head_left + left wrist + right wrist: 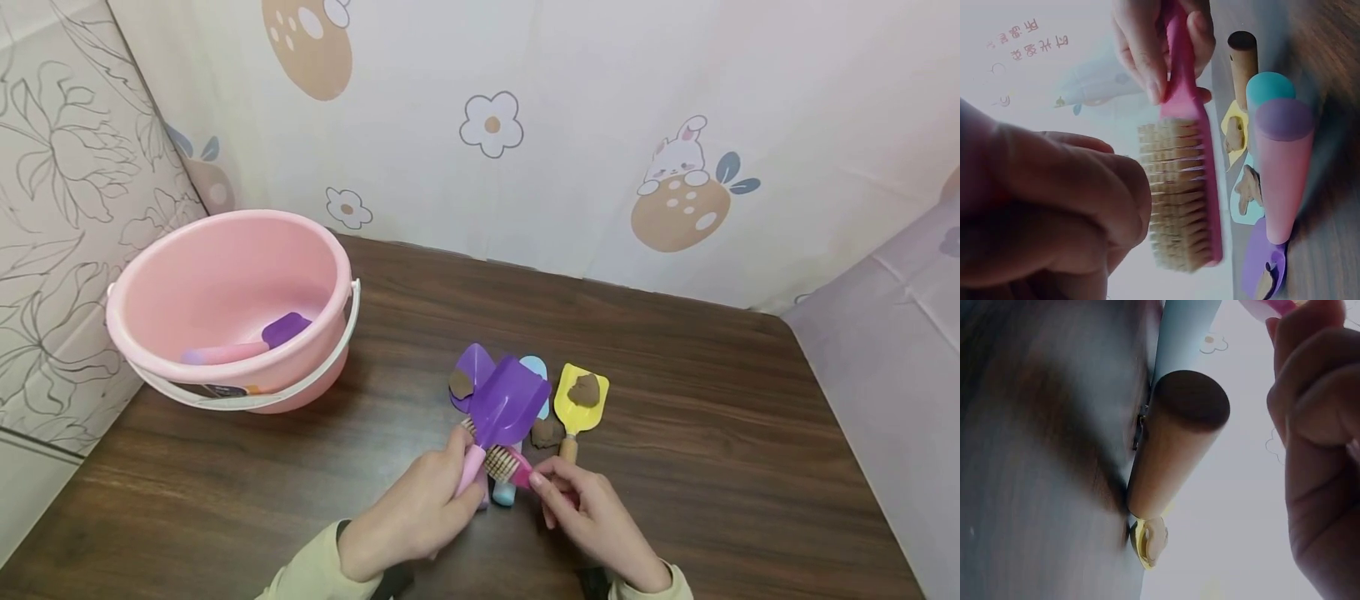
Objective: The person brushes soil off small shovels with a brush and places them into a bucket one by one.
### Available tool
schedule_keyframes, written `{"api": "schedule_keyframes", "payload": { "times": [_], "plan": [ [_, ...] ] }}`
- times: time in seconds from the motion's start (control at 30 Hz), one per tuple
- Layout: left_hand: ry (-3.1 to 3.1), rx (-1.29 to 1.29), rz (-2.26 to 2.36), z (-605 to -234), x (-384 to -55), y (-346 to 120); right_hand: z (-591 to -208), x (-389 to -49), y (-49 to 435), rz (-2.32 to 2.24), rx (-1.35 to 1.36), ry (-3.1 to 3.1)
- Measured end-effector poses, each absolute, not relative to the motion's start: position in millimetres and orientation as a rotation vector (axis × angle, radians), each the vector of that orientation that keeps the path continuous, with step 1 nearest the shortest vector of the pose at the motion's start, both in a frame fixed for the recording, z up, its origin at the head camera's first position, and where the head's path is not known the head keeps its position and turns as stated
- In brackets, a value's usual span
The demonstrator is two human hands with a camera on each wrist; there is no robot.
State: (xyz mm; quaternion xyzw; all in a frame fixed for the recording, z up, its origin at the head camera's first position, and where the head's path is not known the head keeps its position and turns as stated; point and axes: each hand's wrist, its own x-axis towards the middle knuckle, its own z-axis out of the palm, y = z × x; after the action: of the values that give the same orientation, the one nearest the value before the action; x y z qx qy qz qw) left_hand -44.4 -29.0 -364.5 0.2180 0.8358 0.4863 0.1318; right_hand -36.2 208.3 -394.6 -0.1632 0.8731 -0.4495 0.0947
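My left hand [422, 502] grips the pink handle of a purple toy shovel [510, 406], its blade pointing away from me. In my right hand [596, 512] is a pink scrubbing brush [1175, 187], pinched by its handle. The brush lies across behind the shovel's neck, and its pale bristles show on both sides; whether they touch is unclear. Beneath are a second purple shovel [476, 364] and a light blue shovel [535, 367], partly covered. A yellow shovel [572, 419] with a wooden handle [1169, 456] lies beside my right hand. Brown clumps [585, 390] sit on these three.
At the left stands a pink bucket [225, 214] with a white carrying handle [315, 379]. Inside it lies another purple shovel [283, 330] with a pink handle. The dark wooden table [697, 400] meets a patterned cloth wall [570, 208] at the back.
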Motion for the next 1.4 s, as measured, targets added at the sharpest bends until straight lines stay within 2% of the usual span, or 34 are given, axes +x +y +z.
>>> {"api": "schedule_keyframes", "payload": {
  "times": [0.17, 0.5, 0.9, 1.4],
  "plan": [
    [2.398, 0.639, 1.403, -366.4, -44.5, -29.9, -393.0, -35.6, 207.0, -1.361, -0.376, 2.638],
    [2.447, 0.685, 1.365, -366.6, -41.4, -30.8, -393.4, -38.3, 216.3, -1.486, -0.369, 2.766],
    [2.394, 0.724, 1.316, -364.8, -39.6, -31.0, -385.0, -40.2, 229.3, -1.593, -0.01, 2.833],
    [2.447, 0.695, 1.327, -358.2, -44.9, -38.3, -384.6, -40.0, 230.3, -1.736, 0.093, 2.779]
  ]
}}
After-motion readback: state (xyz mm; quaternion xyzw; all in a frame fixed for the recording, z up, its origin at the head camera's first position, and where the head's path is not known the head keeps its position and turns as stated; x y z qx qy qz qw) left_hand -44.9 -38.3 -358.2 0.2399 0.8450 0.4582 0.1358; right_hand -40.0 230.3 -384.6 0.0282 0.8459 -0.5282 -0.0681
